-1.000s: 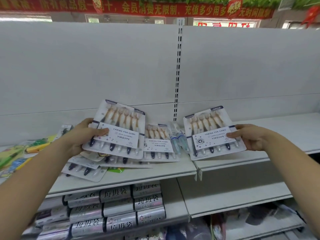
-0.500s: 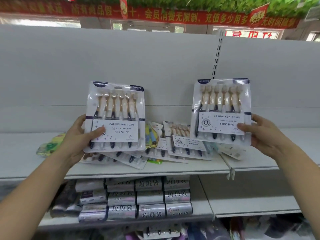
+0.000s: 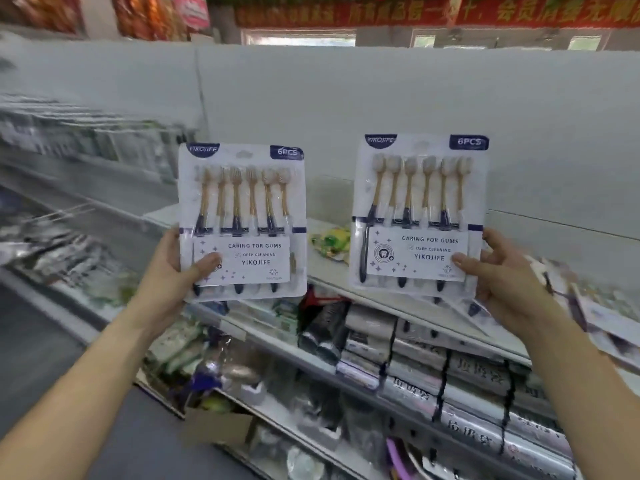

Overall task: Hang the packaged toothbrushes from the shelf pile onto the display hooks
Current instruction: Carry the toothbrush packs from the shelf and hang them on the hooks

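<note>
**Two toothbrush packs held up before a white shop shelf**

A white shelf (image 3: 327, 271) crosses the aisle under a plain pale back panel (image 3: 381, 91). A red banner (image 3: 519, 12) hangs at twelve o'clock, and silvery rolls (image 3: 415, 362) are stacked at five o'clock. The left hand (image 3: 173, 271) grips the first pack (image 3: 242, 220), a glossy rectangular blister card, at nine o'clock. The right hand (image 3: 502, 282) pinches the second pack (image 3: 419, 213) at three o'clock. Both packs are upright, above the shelf, showing gold-necked, dark-handled brushes.
</note>
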The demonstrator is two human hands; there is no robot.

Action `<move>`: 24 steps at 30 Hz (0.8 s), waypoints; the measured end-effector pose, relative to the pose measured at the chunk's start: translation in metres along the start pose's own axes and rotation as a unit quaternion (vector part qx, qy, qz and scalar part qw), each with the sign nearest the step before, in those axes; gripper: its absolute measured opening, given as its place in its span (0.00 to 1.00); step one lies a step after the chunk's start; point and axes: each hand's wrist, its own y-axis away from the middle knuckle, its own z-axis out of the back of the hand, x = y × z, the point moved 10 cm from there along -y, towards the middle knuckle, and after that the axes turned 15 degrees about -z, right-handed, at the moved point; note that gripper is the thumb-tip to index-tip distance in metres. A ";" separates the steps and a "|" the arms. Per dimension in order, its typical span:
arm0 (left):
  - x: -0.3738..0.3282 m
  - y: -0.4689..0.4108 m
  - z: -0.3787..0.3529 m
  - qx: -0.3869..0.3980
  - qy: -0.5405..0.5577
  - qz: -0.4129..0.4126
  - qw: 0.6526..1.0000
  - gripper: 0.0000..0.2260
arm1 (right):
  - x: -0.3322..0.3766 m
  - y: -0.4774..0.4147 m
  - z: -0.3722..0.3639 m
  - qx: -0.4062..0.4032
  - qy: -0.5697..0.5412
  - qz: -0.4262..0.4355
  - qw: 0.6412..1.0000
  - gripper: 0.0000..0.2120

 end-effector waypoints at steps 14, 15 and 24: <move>-0.036 0.114 0.293 -0.170 -0.111 -0.011 0.979 0.33 | -0.111 -0.028 -0.322 0.235 0.035 -0.076 0.968 0.24; -0.036 0.123 0.308 -0.182 -0.117 -0.010 0.976 0.33 | -0.116 -0.028 -0.337 0.244 0.041 -0.078 0.966 0.23; -0.015 0.166 0.376 -0.264 -0.143 0.008 0.954 0.28 | -0.169 -0.053 -0.439 0.321 0.092 -0.096 0.938 0.24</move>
